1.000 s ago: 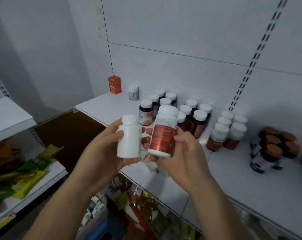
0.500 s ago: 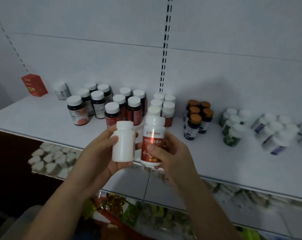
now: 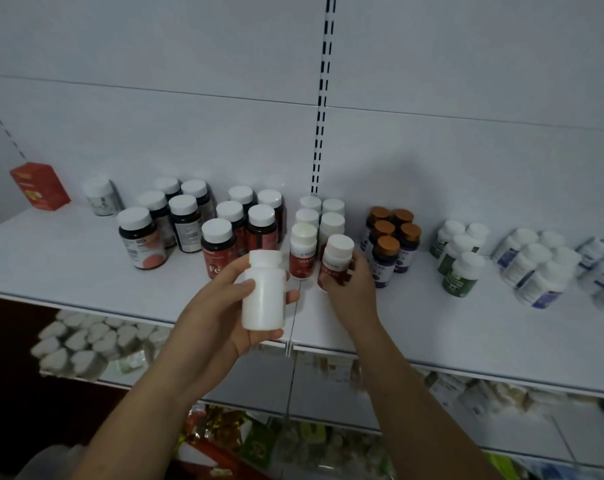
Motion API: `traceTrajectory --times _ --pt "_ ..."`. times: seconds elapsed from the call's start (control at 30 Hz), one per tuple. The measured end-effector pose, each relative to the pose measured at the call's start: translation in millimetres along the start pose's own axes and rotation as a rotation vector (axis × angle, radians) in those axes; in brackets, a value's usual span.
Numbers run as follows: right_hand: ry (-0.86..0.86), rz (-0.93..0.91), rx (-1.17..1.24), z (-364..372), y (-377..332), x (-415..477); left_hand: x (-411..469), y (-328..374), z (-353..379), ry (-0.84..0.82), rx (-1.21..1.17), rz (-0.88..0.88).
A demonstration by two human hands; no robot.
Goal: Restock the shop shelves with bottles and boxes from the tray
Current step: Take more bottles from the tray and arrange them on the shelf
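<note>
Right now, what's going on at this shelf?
A person is restocking the white shelf. The right hand grips a red-labelled, white-capped bottle at the front of the group of matching red-labelled bottles, next to the orange-capped bottles. Whether its base is down on the shelf cannot be told. The left hand holds a plain white bottle upright in front of the shelf, not yet placed.

Your right hand (image 3: 350, 292) moved the red-label bottle (image 3: 335, 258) away from the white bottle (image 3: 264, 296) and out over the shelf (image 3: 432, 323). It's now tilted, just right of the front matching bottle (image 3: 304, 254). Your head view has also closed in.
</note>
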State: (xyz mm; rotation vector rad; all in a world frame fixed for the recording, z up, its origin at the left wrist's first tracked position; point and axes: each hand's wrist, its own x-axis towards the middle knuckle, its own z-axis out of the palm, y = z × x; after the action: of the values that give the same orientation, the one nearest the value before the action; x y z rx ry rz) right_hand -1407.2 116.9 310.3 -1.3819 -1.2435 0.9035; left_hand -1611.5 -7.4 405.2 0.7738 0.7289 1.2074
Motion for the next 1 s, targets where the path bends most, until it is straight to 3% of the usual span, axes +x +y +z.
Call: traceTrajectory --times 0.47,0.7,0.77,0.9,1.0 --pt "0.110 -0.088 -0.008 16 6 15 -2 7 -14 -0.079 -0.039 -0.032" --pt "0.130 -0.217 -0.135 10 -22 -44 -7 5 -16 -0.148 -0.106 -0.032" --pt "0.098 -0.257 -0.038 5 -47 -73 -10 4 -13 -0.096 0.003 0.045" --pt "-0.248 -0.174 0.197 -3 -103 -113 -12 5 1 -0.004 0.510 0.344" --pt "-0.269 -0.143 0.272 -5 -119 -117 -10 6 10 -0.020 0.651 0.422"
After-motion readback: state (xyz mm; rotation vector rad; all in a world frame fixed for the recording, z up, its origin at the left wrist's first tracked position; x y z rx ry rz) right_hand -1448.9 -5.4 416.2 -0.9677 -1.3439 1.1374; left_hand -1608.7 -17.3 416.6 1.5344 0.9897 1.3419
